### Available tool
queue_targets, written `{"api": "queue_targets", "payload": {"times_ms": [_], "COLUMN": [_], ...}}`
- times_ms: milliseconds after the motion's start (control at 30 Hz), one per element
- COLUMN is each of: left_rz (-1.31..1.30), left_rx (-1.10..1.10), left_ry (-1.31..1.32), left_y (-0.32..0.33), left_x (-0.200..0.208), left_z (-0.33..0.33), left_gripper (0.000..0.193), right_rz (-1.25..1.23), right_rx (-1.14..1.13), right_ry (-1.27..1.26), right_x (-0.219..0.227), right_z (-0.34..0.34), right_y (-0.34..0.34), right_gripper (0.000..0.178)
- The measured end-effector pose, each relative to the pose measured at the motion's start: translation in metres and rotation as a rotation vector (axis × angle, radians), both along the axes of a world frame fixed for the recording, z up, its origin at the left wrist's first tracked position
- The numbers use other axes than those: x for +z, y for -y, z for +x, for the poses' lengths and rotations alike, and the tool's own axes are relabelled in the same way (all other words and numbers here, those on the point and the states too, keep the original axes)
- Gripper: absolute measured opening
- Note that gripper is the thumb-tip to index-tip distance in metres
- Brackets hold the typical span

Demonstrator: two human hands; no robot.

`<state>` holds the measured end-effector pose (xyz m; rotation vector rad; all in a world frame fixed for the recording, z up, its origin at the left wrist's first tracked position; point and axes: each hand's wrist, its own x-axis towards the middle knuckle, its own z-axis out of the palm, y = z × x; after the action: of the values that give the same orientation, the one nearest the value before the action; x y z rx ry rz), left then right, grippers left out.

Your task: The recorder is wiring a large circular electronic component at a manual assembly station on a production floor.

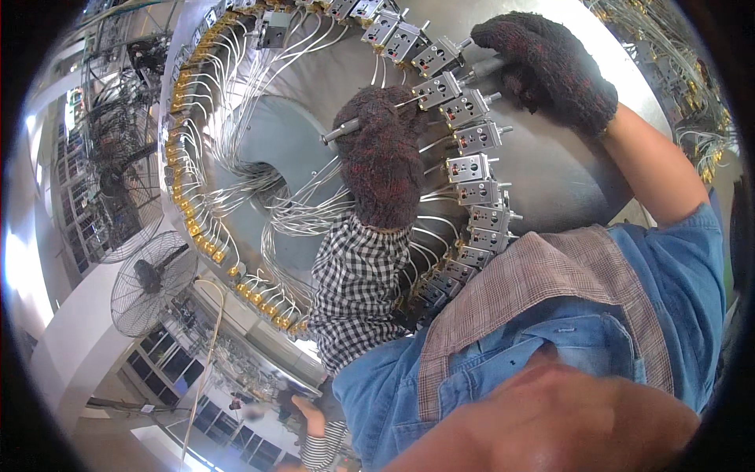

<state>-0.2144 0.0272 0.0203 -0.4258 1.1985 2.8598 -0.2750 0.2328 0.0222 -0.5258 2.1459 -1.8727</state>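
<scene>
A dark knitted glove covers my left hand (383, 157), which is closed around a slim metal screwdriver-like tool (343, 130). The tool's thin shaft points right, toward a small silver metal block (437, 90) on the rim of a large round metal plate (287, 130). Whether its tip touches the block cannot be made out. On the block's outer side, my right hand (550, 71), also gloved, has its fingers curled about a grey cylindrical piece (483, 68). Part of that piece is hidden by the glove.
Similar metal blocks (477, 138) line the right rim, with pins sticking outward. Gold fittings (186, 206) with white cables (303, 214) follow the left rim; the cables gather at a central hole. A fan (152, 282) stands left. Another person's striped sleeve (324, 446) shows below.
</scene>
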Motion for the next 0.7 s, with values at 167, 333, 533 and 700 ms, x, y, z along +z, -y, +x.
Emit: {"api": "queue_targets", "payload": {"times_ms": [167,333,533,700], "left_rz": [-0.017,-0.062,0.003,-0.081], "left_rx": [0.01,-0.014,-0.019,0.032], "left_ry": [0.017,-0.029,-0.018,0.061], "left_y": [0.002,0.0,-0.002,-0.001], "left_x": [0.002,0.002,0.006,0.0], "left_z": [0.0,0.0,0.0,0.001], "left_gripper": [0.024,0.026,0.023,0.019], "right_rz": [-0.489,-0.358,-0.446,-0.671], "right_rx": [0.029,0.098,0.1,0.064], "right_ry": [0.699,0.54,0.603,0.822], "right_x": [0.023,0.004,0.012,0.016], "right_z": [-0.006,-0.017,-0.013,-0.012], "right_y": [-0.009,-0.02,-0.017,-0.01], "right_gripper": [0.03,0.03,0.029,0.032]}}
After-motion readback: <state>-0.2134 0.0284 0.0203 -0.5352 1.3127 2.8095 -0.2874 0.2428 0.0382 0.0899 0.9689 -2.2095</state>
